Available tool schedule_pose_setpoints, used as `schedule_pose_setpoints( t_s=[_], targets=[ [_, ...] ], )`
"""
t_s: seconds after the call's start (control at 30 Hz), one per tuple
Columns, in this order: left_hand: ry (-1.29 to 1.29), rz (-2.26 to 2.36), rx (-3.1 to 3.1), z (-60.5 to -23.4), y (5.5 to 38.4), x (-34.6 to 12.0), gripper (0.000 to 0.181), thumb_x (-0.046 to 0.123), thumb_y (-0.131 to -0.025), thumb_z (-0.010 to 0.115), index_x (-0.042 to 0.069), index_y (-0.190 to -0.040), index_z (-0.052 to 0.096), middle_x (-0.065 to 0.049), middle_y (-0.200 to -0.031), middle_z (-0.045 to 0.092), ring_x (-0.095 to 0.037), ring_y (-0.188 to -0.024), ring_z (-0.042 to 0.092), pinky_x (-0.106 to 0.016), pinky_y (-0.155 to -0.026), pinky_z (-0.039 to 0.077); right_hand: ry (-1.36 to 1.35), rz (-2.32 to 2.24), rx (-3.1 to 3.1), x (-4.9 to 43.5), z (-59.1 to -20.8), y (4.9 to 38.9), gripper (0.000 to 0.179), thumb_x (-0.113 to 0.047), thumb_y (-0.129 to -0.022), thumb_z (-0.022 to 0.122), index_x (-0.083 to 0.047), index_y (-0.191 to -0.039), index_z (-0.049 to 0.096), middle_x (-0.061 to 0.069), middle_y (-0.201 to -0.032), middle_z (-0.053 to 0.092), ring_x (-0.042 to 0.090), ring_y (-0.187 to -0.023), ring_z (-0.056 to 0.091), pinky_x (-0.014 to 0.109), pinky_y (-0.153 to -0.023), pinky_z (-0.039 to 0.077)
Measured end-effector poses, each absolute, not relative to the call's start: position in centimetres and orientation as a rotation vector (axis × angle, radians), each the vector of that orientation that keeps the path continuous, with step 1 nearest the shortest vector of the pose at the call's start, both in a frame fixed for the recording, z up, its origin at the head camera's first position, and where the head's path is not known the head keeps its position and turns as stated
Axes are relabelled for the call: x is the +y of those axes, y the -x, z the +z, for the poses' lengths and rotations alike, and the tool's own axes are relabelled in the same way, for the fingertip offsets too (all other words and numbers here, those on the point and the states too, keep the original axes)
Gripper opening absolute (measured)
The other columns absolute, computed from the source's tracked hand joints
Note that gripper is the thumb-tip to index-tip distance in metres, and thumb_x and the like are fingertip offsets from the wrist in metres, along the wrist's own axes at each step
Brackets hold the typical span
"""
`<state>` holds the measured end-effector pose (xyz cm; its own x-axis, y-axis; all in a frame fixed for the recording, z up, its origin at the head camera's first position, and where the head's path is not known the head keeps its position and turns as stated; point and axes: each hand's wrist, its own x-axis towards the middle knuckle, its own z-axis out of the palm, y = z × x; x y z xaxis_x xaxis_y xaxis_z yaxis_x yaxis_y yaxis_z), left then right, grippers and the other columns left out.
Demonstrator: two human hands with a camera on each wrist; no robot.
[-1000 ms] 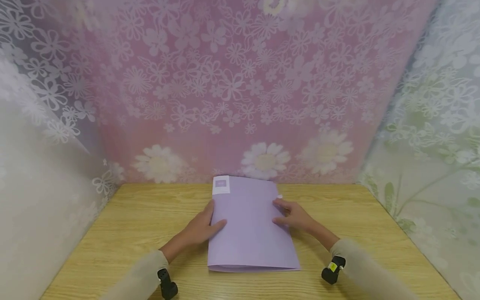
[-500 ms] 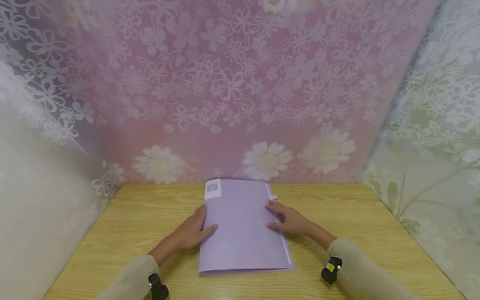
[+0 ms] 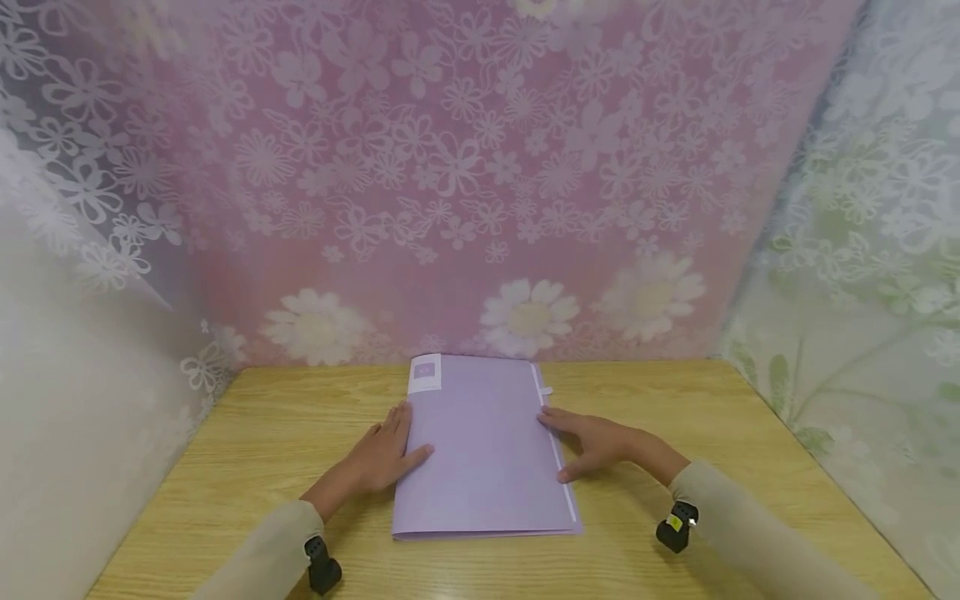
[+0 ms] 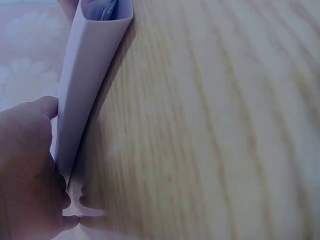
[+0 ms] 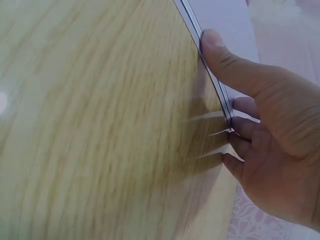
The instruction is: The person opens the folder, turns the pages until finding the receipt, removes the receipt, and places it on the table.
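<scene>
A light purple folder (image 3: 480, 450) lies on the wooden table, its front cover up, with a white label (image 3: 425, 372) at the upper left corner. My left hand (image 3: 375, 457) rests along the folder's spine, thumb on the cover and fingers against the side. At the opposite edge, my right hand (image 3: 596, 442) touches the folder with thumb and fingertips spread apart. The right wrist view shows the thumb at the edges of the folder's layers (image 5: 220, 95). In the left wrist view, the rounded spine (image 4: 90, 75) is seen end-on, with sheets inside.
The wooden table (image 3: 247, 467) extends around the folder on all sides. Flower-patterned cloth (image 3: 465, 183) hangs behind it and at both sides. Each wrist carries a small black camera (image 3: 322, 567).
The folder has shifted left along with both hands, and a white strip now shows at its right edge. My right thumb has slid down and away from the fingers, out to that edge.
</scene>
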<state>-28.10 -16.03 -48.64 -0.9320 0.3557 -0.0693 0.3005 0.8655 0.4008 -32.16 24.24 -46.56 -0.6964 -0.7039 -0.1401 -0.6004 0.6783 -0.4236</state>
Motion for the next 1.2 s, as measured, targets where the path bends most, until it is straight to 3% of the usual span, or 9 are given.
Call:
schedule_pose_setpoints(
  t_s=[0.7, 0.93, 1.2],
  targets=[
    [-0.615, 0.408, 3.046, -49.3, 26.3, -14.5, 0.079, 0.047, -0.108, 0.041, -0.009, -0.159, 0.019, -0.027, -0.168, 0.012, -0.043, -0.157, 0.015, -0.059, -0.124, 0.024, 0.957, -0.492, 2.604, 23.3, -45.8, 31.2, 0.103, -0.039, -0.080, 0.086, 0.005, -0.156, 0.033, 0.029, -0.165, 0.023, 0.049, -0.153, 0.023, 0.063, -0.122, 0.024],
    [-0.662, 0.488, 2.939, -48.5, 24.4, -13.8, 0.094, 0.061, -0.103, 0.043, -0.008, -0.160, 0.014, -0.027, -0.169, 0.007, -0.042, -0.158, 0.009, -0.057, -0.126, 0.020, 0.954, -0.516, 2.597, 23.6, -46.0, 30.8, 0.104, -0.040, -0.079, 0.087, 0.004, -0.156, 0.033, 0.030, -0.164, 0.023, 0.050, -0.152, 0.024, 0.065, -0.121, 0.024],
    [-0.742, 0.364, 2.885, -47.1, 22.6, -13.2, 0.131, 0.087, -0.080, 0.054, -0.008, -0.160, 0.011, -0.029, -0.168, 0.004, -0.043, -0.157, 0.009, -0.054, -0.127, 0.021, 0.995, -0.507, 2.608, 23.3, -45.8, 31.4, 0.103, -0.042, -0.082, 0.085, 0.005, -0.157, 0.031, 0.027, -0.165, 0.025, 0.047, -0.153, 0.024, 0.062, -0.122, 0.025]
  ],
)
